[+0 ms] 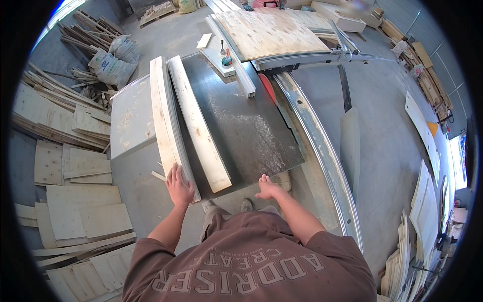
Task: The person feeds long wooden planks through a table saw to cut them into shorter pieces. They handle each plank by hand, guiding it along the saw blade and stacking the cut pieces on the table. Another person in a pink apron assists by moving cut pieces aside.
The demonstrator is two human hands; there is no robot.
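My left hand rests on the near end of a stack of long, narrow plywood strips, its fingers stretched out flat. Just right of that stack lies another plywood strip, apart from it, on the dark metal saw table. My right hand hovers by the table's near edge, fingers extended and holding nothing. Pale sawdust is scattered over the tabletop. Toward the far side, a metal fence crosses the table, and a red curved part shows beside it.
A large plywood sheet lies on the sliding carriage, with a gloved person beyond. The long metal rail runs down my right. Offcuts and white sacks are at left; boards lean at right.
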